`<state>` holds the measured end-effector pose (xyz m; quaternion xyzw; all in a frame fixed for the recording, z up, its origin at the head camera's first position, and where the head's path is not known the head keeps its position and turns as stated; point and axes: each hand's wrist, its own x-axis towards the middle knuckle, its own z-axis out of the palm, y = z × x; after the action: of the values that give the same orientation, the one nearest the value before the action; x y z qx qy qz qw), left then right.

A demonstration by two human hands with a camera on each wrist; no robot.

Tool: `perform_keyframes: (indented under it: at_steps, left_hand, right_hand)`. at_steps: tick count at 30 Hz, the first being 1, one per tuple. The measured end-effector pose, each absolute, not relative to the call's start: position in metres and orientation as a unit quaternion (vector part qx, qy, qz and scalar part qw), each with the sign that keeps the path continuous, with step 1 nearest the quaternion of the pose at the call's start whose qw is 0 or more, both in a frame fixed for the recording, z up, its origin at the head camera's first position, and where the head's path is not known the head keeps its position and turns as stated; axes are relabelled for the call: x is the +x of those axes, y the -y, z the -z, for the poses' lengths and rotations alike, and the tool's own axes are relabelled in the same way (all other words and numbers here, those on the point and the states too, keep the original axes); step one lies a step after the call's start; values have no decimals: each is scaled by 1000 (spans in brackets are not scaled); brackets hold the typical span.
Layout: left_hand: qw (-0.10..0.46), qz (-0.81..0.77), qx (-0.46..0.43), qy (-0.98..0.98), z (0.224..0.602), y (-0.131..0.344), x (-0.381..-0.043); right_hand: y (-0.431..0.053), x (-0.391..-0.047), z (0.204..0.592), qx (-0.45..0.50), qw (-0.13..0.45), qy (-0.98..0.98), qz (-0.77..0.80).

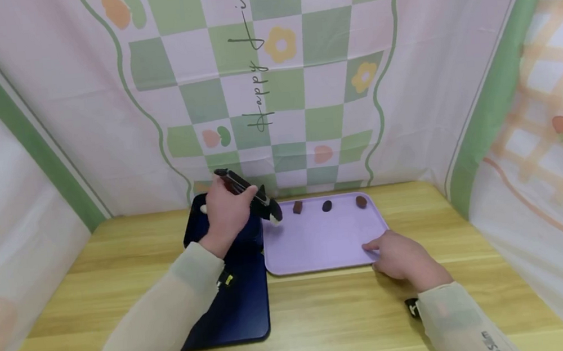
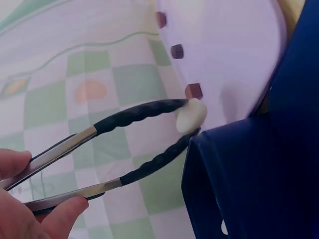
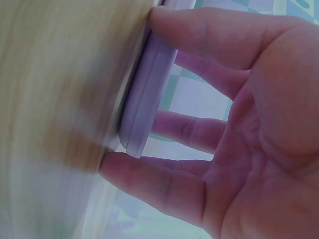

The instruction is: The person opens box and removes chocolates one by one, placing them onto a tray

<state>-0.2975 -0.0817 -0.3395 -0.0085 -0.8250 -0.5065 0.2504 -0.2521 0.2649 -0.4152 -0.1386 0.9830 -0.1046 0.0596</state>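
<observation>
My left hand (image 1: 226,212) grips black-tipped metal tongs (image 2: 107,188) whose tips hold a small white, rounded piece (image 2: 192,115). That piece hangs over the left end of a light purple tray (image 1: 319,251), by the rim of a dark blue box (image 2: 239,164). Along the tray's far side lie a brown block (image 1: 297,207), a dark oval piece (image 1: 327,205) and a brown rounded piece (image 1: 361,202). At the tray's front right corner, my right hand (image 1: 404,260) holds the edge between thumb and fingers, as the right wrist view shows.
Left of the tray, a dark blue panel (image 1: 244,314) lies on the wooden table (image 1: 326,318) in front of the box. Another white piece (image 1: 204,209) shows inside the box, partly hidden by my left hand. A patterned curtain (image 1: 284,101) hangs behind the table.
</observation>
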Motion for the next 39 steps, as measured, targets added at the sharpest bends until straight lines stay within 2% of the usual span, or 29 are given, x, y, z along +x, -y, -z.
perform_keyframes:
  at_steps: [13,25,34,39]
  left_hand:
    - [265,411,-41,871,358,51,-294]
    - [308,403,-71,859,348,46,-287]
    - [239,447,-56,860,355,46,-281]
    - [245,453,-40,856,361,48,-285]
  right_hand:
    - [-266,-255,416,-137,65,-983,106]
    - [-265,-253,413,-131,71,-983,106]
    - [-265,-254,415,-132,69,-984,102]
    - [-265,-254,415,-129,71,-983,108]
